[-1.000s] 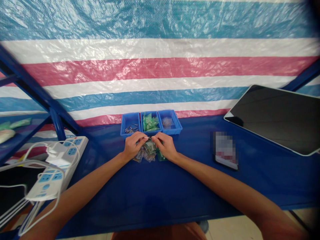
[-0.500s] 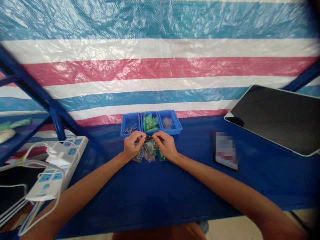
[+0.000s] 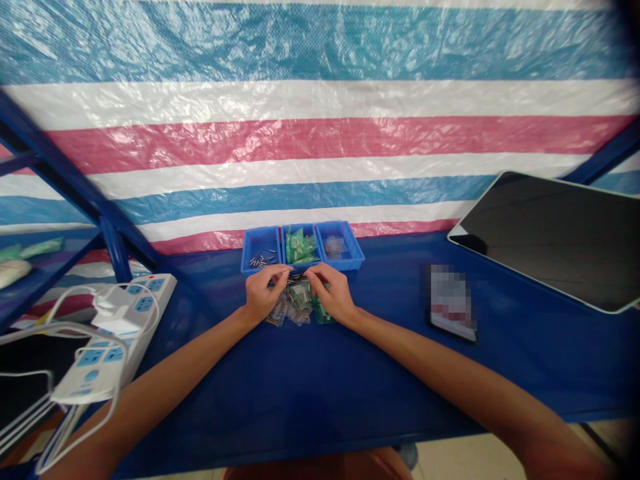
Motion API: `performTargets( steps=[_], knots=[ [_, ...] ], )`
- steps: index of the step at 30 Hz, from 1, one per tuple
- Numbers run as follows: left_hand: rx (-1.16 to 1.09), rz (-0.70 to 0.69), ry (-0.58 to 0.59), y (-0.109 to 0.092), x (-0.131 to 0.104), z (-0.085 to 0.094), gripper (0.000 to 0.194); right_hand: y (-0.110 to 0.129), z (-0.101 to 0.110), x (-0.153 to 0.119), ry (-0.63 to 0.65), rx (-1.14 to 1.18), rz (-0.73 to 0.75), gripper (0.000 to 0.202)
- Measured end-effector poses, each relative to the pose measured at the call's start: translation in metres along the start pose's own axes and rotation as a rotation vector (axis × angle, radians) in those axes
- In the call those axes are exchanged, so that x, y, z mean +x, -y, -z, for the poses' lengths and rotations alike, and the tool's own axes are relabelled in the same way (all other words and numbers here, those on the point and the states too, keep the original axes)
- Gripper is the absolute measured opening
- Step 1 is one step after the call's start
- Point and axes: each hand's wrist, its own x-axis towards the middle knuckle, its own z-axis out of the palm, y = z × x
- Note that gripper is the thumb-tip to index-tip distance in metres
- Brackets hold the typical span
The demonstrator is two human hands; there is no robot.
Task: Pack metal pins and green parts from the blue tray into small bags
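My left hand [image 3: 263, 292] is closed in a pinch, thumb against forefinger, in front of the left blue bin [image 3: 260, 233]. Facing it, a small gap away, my right hand [image 3: 333, 291] pinches too. Whatever sits between the fingertips is too small to name. Below and between both hands lies a pile of small clear bags [image 3: 299, 313] with thin metal pieces inside. A green packet [image 3: 321, 312] is partly hidden under my right hand. Loose metal pins [image 3: 263, 260] lie in the left bin, green bags [image 3: 301, 247] in the middle one, clear bags [image 3: 335, 245] in the right one.
A white power strip [image 3: 90, 373] with a plugged-in charger [image 3: 117, 310] and loose cables stands left, close to my left forearm. To the right lie a phone [image 3: 453, 303] and a large dark-screened panel [image 3: 555, 233]. Striped sheeting [image 3: 320, 140] hangs behind the blue table [image 3: 300, 393].
My left hand has shifted very slightly left, widening the gap between the fingertips a little. My right hand stays nearly in place.
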Motion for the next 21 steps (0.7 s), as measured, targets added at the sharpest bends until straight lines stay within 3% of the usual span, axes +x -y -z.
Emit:
performTargets(
  steps=[3, 8, 21],
  knots=[
    [0.109, 0.042, -0.134, 0.0, 0.004, 0.004, 0.011, -0.001, 0.0, 0.0, 0.004, 0.002, 0.002, 0.023],
    [0.258, 0.258, -0.248, 0.006, 0.014, 0.008, 0.014, -0.002, -0.001, 0.0, 0.002, 0.008, 0.01, 0.022],
    [0.33, 0.349, -0.163, 0.017, 0.013, 0.003, 0.016, -0.001, -0.001, 0.001, 0.007, -0.002, 0.033, 0.023]
  ],
)
